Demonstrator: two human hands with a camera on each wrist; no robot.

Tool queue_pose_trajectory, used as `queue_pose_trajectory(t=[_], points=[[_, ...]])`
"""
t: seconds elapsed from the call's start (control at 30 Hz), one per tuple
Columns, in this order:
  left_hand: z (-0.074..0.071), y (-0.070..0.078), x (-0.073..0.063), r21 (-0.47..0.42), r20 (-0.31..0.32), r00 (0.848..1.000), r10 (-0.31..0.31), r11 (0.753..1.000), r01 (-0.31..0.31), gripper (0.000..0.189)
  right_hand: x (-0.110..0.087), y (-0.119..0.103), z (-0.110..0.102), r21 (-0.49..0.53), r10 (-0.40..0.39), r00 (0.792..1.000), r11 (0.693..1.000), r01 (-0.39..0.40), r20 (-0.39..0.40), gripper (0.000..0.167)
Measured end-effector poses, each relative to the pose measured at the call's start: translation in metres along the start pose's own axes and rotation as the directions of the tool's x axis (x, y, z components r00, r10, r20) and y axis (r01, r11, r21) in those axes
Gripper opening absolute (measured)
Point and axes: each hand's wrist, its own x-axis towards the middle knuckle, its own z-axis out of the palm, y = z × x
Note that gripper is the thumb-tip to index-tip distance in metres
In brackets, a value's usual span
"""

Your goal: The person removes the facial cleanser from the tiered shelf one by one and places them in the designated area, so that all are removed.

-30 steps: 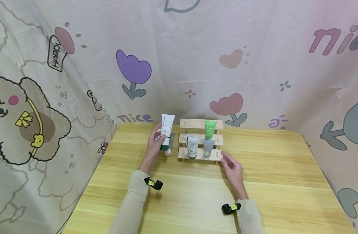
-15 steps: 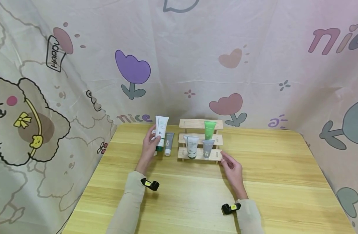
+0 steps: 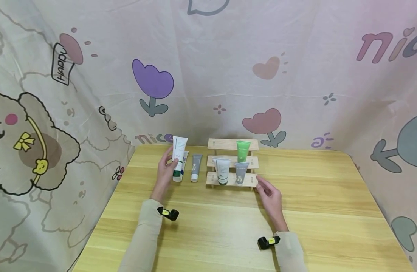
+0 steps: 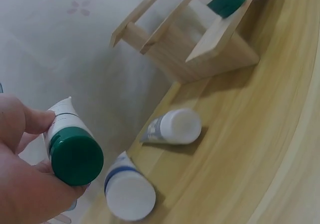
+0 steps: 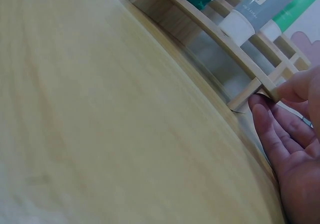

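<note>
My left hand (image 3: 165,173) grips a white squeeze tube (image 3: 179,150) with a green cap, raised above the table at the left. In the left wrist view its green cap (image 4: 77,156) faces the camera. Just behind it lies a white-and-blue tube (image 4: 130,196), partly covered in the head view. To the right, a grey tube (image 3: 196,166) with a white cap lies on the table. My right hand (image 3: 271,198) pinches the right end of a three-step wooden rack (image 3: 225,143), thumb above and fingers beneath the lowest shelf.
On the rack's lowest step stand a white tube (image 3: 223,172) with a dark green cap and a small grey tube (image 3: 241,174). A green tube (image 3: 243,150) stands on the middle step. A printed cloth (image 3: 208,68) hangs behind the wooden table (image 3: 215,234).
Carrying the white tube, my left hand has moved left and slightly down. The grey and white-and-blue tubes have come into clearer sight. My right hand stays at the rack.
</note>
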Motion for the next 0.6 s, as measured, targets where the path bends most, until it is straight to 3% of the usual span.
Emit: queue_pose_trajectory(t=[0.3,0.6], points=[[-0.013,-0.008,0.001,0.026,-0.011,1.000,-0.015,1.000,0.016,0.059,-0.002,-0.001,-0.003,0.014,-0.001,1.000,1.000,0.001,-0.010,0.032],[-0.031,-0.012,0.003,0.054,-0.070,0.995,-0.065,0.996,0.068,0.058,0.002,0.004,0.003,0.037,-0.003,1.000,0.999,0.003,-0.006,0.032]])
